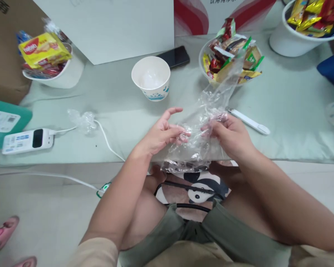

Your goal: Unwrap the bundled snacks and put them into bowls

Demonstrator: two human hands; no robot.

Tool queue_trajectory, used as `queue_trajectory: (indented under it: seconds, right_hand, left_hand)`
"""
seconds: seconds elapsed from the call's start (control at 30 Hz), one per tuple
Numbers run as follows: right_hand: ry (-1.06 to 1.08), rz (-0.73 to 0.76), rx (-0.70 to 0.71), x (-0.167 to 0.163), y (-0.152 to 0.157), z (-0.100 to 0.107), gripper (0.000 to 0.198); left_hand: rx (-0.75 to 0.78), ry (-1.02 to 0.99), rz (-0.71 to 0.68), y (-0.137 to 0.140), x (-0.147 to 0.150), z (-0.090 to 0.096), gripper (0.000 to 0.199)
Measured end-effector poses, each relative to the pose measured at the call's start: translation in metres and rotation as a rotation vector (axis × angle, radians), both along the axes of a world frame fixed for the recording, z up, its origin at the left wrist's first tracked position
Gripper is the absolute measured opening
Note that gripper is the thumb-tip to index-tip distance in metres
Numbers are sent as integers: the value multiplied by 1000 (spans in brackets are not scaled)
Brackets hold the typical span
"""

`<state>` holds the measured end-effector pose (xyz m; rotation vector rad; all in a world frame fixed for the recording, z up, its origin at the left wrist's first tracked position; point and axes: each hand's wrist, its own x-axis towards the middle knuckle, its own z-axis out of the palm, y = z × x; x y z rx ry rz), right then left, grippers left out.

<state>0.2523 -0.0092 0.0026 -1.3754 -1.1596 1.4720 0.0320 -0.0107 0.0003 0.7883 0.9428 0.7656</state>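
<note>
A crumpled clear plastic bag (pixel 200 137) stretches between my two hands, just over the table's front edge. My left hand (pixel 163 133) pinches its left side between thumb and fingers, with the index finger raised. On the other side, my right hand (pixel 229 131) is closed on the bag. The bag's upper end reaches back to a bowl of wrapped snacks (pixel 204 70), and its lower end hangs past the edge. Right beside my right hand lies a white utility knife (pixel 250 121). A paper cup (pixel 151 83) with blue print stands behind my left hand.
A black phone (pixel 178 56) lies behind the cup, near a white box (pixel 122 29). Snack-filled white tubs stand at the left (pixel 69 72) and right (pixel 284 40). A white power bank (pixel 28 141) with a cable lies at left, beside a green container (pixel 8 122).
</note>
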Motion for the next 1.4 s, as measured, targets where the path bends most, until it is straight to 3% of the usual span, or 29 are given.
queue_trajectory:
  seconds: [0.1,0.27,0.33,0.43,0.53,0.6,0.7,0.83,0.97,1.03,1.1,1.23,1.4]
  right_hand:
    - [-70,-18,-8,0,0,3,17]
    - [-151,-13,18,-2,-3,4,34]
    - [-217,-33,43,-2,-3,1,51]
    - [-312,-61,111,-1,-3,-5,75]
    - [-335,-37,157,1,-3,-11,80]
    - [-343,-11,140,1,-3,-11,81]
    - [-297,30,114,0,-5,-10,80]
    - [-178,8,106,-1,-6,-6,79]
    - [-153,-60,76,-2,-7,2,80]
    - [-127,-68,80,-2,-8,4,78]
    - [-106,-59,88,-2,-9,5,75]
    - [-99,-47,138,3,-11,6,71]
    - [-135,74,327,11,-17,12,65]
  left_hand:
    - [1,31,86,1,-1,-1,67]
    - [73,-26,10,1,4,-8,110]
    - [113,13,-25,-2,6,-10,112]
    - [159,71,-47,-6,8,-11,93]
    - [199,124,-60,-8,12,-12,56]
    - [234,189,-34,-8,15,-12,42]
    - [254,280,88,-7,17,-9,35]
    - [131,216,307,-3,11,-4,32]
    - [24,145,434,2,4,-1,35]
    - [-4,90,381,2,3,-1,37]
    - [-12,47,286,0,4,0,51]
    - [78,76,217,-6,6,2,88]
    - [195,68,204,-10,5,2,88]
